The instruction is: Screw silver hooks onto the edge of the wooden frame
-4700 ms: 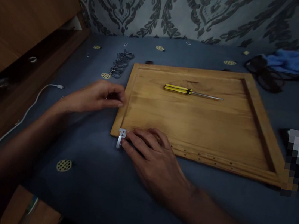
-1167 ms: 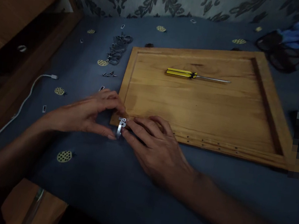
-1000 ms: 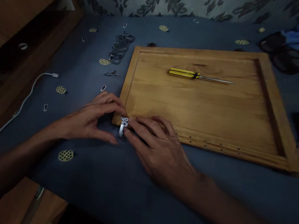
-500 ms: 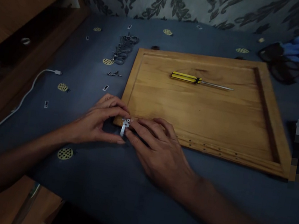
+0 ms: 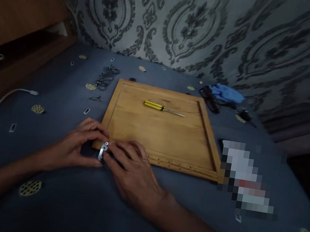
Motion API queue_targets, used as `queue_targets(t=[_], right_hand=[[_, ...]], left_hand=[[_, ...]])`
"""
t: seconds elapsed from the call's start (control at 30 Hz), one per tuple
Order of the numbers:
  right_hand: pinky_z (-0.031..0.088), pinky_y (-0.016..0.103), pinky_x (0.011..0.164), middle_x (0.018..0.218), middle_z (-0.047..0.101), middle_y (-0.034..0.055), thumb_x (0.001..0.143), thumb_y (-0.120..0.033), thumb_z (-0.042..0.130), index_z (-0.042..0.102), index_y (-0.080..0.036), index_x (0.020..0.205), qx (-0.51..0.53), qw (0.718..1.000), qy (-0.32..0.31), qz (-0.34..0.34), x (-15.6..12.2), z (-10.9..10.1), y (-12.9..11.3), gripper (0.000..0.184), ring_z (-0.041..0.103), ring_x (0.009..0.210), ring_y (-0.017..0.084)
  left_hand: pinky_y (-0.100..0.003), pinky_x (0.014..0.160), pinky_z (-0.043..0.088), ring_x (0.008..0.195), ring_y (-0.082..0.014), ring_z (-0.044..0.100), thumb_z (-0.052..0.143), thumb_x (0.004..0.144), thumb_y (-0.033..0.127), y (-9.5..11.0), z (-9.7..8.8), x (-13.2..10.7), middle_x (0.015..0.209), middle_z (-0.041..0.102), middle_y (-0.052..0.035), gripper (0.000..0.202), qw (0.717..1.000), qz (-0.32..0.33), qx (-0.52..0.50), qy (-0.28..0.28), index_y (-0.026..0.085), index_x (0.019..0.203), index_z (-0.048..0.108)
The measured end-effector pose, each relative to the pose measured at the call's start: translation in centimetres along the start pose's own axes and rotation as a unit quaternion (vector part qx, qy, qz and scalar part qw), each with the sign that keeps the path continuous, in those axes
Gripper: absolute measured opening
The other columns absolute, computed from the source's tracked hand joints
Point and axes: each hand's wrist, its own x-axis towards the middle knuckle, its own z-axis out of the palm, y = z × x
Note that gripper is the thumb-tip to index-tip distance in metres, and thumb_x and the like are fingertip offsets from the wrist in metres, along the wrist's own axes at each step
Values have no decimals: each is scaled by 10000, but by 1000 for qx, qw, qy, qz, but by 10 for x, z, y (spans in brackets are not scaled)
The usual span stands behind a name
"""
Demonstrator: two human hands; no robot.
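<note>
The left hand (image 5: 85, 146) and right hand (image 5: 132, 175) close in from either side on one small metal bracket (image 5: 103, 151) at the near left corner of a wooden panel (image 5: 152, 135). The left thumb and forefinger form an open arc around it, tips at its lower and upper ends; the right fingertips rest against its other side, the hand lying over the panel's near edge. Whether either is clamped on the bracket, I cannot tell.

The bracket is silvery and shiny, its wider end at the panel and a narrow curved arm jutting past the edge. The panel is honey-brown, with a raised rim and small dark holes along the near side.

There is one bracket, one panel and one yellow-and-black screwdriver (image 5: 162, 108), lying on the panel. The screws (image 5: 95, 98) and the heap of dark metal pieces (image 5: 107, 77) are too small or tangled to count.

Around these, on a dark blue cloth (image 5: 84, 208), are a white cable (image 5: 1, 101), sunglasses (image 5: 211, 100) and a blue fabric bundle (image 5: 226, 92). The right hand hides part of the near rim — and a pixelated patch (image 5: 247, 177) covers whatever lies beside the near right corner.
</note>
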Motion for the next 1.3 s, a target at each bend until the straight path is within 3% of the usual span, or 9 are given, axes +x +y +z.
queue_targets(t=[0.2, 0.4, 0.53, 0.73, 0.8, 0.87, 0.97, 1.03, 1.3], right_hand=[[550, 431, 997, 1212, 767, 94, 1005, -135, 500, 695, -150, 1204, 30, 999, 23, 4, 4, -17, 26, 279, 673, 1114, 231], [592, 490, 920, 1380, 625, 237, 971, -197, 589, 630, -129, 1338, -61, 969, 7, 239, 27, -46, 126, 376, 722, 949, 268], [586, 443, 952, 1344, 638, 104, 1015, -386, 635, 637, -220, 1300, -49, 958, -29, 281, 35, -34, 157, 330, 663, 1122, 229], [589, 415, 925, 1288, 662, 106, 1009, -373, 642, 664, -218, 1237, 31, 962, 20, 270, 40, -29, 144, 277, 670, 1074, 218], [584, 357, 753, 980, 696, 91, 932, -284, 715, 668, -199, 1063, 83, 956, 63, 273, 47, -39, 134, 163, 672, 830, 201], [524, 287, 554, 893, 641, 21, 963, -270, 630, 575, -233, 1047, 150, 945, 94, 276, 58, -50, 118, 107, 610, 616, 132], [486, 258, 486, 762, 569, -52, 908, -251, 651, 498, -260, 909, 397, 869, 135, 264, 71, -66, 86, 153, 545, 496, 90], [515, 264, 497, 743, 563, -74, 836, -223, 695, 467, -270, 840, 455, 844, 140, 246, 77, -71, 64, 233, 584, 493, 95], [628, 408, 614, 901, 635, 9, 846, -182, 687, 474, -274, 850, 401, 876, 105, 248, 75, -62, 27, 232, 666, 683, 197]], left_hand=[[-405, 999, 491, 1141, -246, 573, 783, 854, 549, -3, 0, 1, 1182, 646, -42, 407, 1000, -16, -4, -13, 275, 1142, 699], [-438, 1027, 473, 1142, -255, 551, 806, 821, 555, 1, -5, 5, 1180, 652, -52, 419, 998, -39, -7, -40, 261, 1107, 722], [-426, 1021, 464, 1138, -250, 550, 808, 819, 562, 1, -5, 6, 1167, 651, -55, 422, 999, -36, -16, -34, 245, 1083, 720], [-412, 1040, 451, 1160, -246, 547, 831, 799, 554, 3, -8, 7, 1179, 656, -56, 436, 998, -38, -17, -43, 236, 1074, 715], [-407, 1035, 455, 1161, -248, 545, 830, 802, 549, 3, -8, 7, 1173, 660, -58, 432, 998, -40, -21, -46, 229, 1069, 716], [-402, 1032, 455, 1160, -247, 544, 825, 808, 549, 3, -8, 7, 1166, 661, -57, 428, 998, -38, -24, -45, 230, 1072, 716], [-394, 1024, 449, 1147, -239, 544, 819, 812, 563, 1, -7, 6, 1155, 658, -52, 445, 999, -30, -19, -41, 231, 1089, 714], [-391, 1012, 448, 1141, -240, 542, 816, 810, 577, 0, -7, 6, 1152, 655, -53, 463, 999, -27, -12, -40, 226, 1095, 713], [-394, 1003, 454, 1151, -255, 529, 824, 799, 574, 1, -8, 7, 1167, 646, -65, 477, 998, -38, -12, -49, 215, 1091, 707]])
